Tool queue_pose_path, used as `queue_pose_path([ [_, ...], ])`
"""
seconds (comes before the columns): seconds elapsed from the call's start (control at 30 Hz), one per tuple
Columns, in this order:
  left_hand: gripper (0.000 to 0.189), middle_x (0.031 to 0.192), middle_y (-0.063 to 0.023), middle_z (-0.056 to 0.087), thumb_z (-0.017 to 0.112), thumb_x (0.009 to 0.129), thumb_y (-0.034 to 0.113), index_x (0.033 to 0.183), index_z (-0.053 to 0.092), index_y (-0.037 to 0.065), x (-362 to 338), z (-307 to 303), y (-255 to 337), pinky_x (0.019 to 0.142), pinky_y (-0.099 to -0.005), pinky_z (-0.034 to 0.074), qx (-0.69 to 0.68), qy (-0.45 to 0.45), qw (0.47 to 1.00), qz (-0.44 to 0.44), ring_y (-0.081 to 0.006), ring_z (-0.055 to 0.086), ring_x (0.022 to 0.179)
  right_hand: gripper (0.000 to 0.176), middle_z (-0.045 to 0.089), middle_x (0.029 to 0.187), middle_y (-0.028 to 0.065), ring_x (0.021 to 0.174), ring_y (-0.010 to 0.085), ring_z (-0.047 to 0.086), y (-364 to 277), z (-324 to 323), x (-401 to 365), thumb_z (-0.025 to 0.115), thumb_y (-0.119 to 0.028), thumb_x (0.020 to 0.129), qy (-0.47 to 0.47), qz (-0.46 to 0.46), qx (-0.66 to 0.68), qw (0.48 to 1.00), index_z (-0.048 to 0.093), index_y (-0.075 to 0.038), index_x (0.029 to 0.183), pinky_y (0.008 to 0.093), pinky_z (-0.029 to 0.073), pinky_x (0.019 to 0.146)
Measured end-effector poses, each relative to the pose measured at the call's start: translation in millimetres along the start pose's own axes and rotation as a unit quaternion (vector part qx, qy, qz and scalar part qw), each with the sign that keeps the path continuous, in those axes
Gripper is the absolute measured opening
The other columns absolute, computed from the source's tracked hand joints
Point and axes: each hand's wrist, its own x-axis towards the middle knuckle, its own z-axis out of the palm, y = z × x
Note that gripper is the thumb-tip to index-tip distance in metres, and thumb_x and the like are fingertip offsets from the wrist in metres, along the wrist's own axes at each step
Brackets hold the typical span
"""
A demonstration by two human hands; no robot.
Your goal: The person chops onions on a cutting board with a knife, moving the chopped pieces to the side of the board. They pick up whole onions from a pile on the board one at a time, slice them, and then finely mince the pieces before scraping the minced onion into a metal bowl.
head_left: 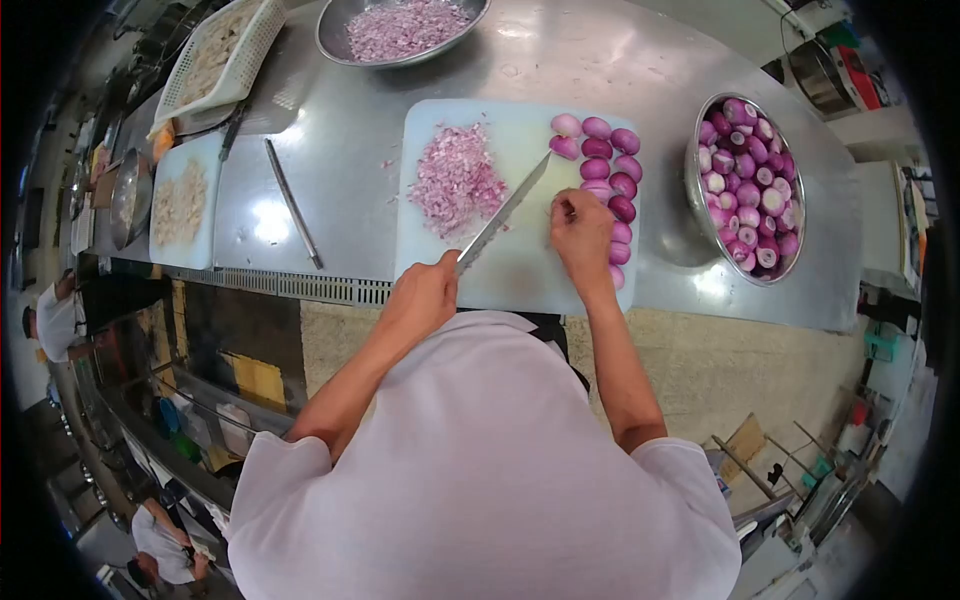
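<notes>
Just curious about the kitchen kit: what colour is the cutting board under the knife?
White. The cutting board under the knife shows best in the head view.

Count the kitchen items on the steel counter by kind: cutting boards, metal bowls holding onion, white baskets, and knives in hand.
Cutting boards: 2
Metal bowls holding onion: 2
White baskets: 1
Knife in the left hand: 1
Total: 6
</notes>
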Motion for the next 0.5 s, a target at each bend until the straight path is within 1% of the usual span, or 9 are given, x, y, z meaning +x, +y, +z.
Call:
queue_pose_path([
  [0.07,0.025,0.066,-0.0266,0.059,0.056,0.086,0.001,0.111,0.055,-0.002,-2,2,6,0.061,-0.0542,0.046,-0.013,0.002,1.000,-0.012,-0.0469,0.061,0.068,0.006,0.064,0.074,0.0160,0.062,0.0289,0.063,8,-14,8,0.065,0.001,0.077,0.060,-0.026,0.002,0.998,0.067,-0.001,0.083,0.0375,0.048,0.058],
  [0.1,0.025,0.066,-0.0266,0.059,0.056,0.086,0.001,0.111,0.055,-0.002,-18,-7,2,0.061,-0.0542,0.046,0.001,-0.020,0.999,-0.038,-0.0469,0.061,0.068,0.006,0.064,0.074,0.0160,0.062,0.0289,0.063,-1,-11,-3,0.065,0.001,0.077,0.045,0.002,0.021,0.999,0.067,-0.001,0.083,0.0375,0.048,0.058],
  [0.2,0.023,0.065,-0.0265,0.059,0.055,0.087,0.001,0.110,0.056,-0.002,-1,2,-10,0.061,-0.0545,0.045,0.012,-0.010,1.000,-0.009,-0.0466,0.061,0.067,0.006,0.063,0.073,0.0153,0.062,0.0291,0.063,9,-21,22,0.065,0.002,0.078,0.095,-0.023,0.001,0.995,0.067,-0.001,0.083,0.0375,0.049,0.058],
  [0.27,0.022,0.064,-0.0255,0.057,0.056,0.090,0.005,0.112,0.055,-0.001,-9,-7,3,0.060,-0.0532,0.043,-0.009,-0.039,0.999,-0.014,-0.0464,0.058,0.064,0.008,0.064,0.075,0.0156,0.063,0.0292,0.063,12,-31,31,0.064,0.001,0.078,0.089,-0.018,-0.006,0.996,0.068,0.000,0.085,0.0370,0.050,0.059],
  [0.3,0.022,0.064,-0.0255,0.057,0.056,0.090,0.005,0.112,0.055,-0.001,-11,-5,0,0.060,-0.0532,0.043,-0.009,-0.034,0.999,-0.016,-0.0464,0.058,0.064,0.010,0.065,0.077,0.0158,0.064,0.0294,0.064,13,-30,39,0.064,0.001,0.078,0.088,-0.016,-0.004,0.996,0.069,0.000,0.087,0.0365,0.051,0.060],
  [0.33,0.021,0.064,-0.0254,0.057,0.056,0.091,0.005,0.111,0.055,-0.001,-13,-1,-7,0.060,-0.0522,0.043,-0.014,-0.058,0.998,0.001,-0.0455,0.058,0.064,0.010,0.065,0.077,0.0158,0.064,0.0294,0.064,15,-26,46,0.064,0.001,0.078,0.087,-0.020,0.001,0.996,0.069,0.000,0.087,0.0365,0.051,0.060],
  [0.4,0.019,0.063,-0.0253,0.056,0.056,0.091,0.005,0.109,0.056,-0.001,-16,-1,-18,0.059,-0.0512,0.043,-0.018,-0.081,0.996,0.018,-0.0445,0.058,0.063,0.015,0.068,0.086,0.0175,0.074,0.0323,0.066,21,-18,56,0.065,0.000,0.079,0.071,-0.039,0.017,0.997,0.070,0.000,0.093,0.0382,0.053,0.068],
  [0.43,0.017,0.064,-0.0254,0.057,0.056,0.090,0.005,0.106,0.055,-0.001,-15,-5,-26,0.059,-0.0518,0.043,-0.036,-0.053,0.998,0.006,-0.0460,0.059,0.065,0.015,0.068,0.086,0.0175,0.074,0.0323,0.066,24,-13,62,0.065,0.000,0.079,0.073,-0.041,0.018,0.996,0.070,0.000,0.093,0.0382,0.053,0.068],
  [0.5,0.014,0.064,-0.0255,0.058,0.056,0.090,0.005,0.102,0.054,-0.001,-12,-10,-35,0.058,-0.0524,0.043,-0.059,-0.026,0.998,-0.004,-0.0474,0.059,0.067,0.019,0.068,0.095,0.0189,0.086,0.0357,0.066,32,-4,71,0.065,-0.001,0.079,0.026,-0.054,-0.028,0.998,0.070,0.000,0.097,0.0410,0.052,0.078],
])
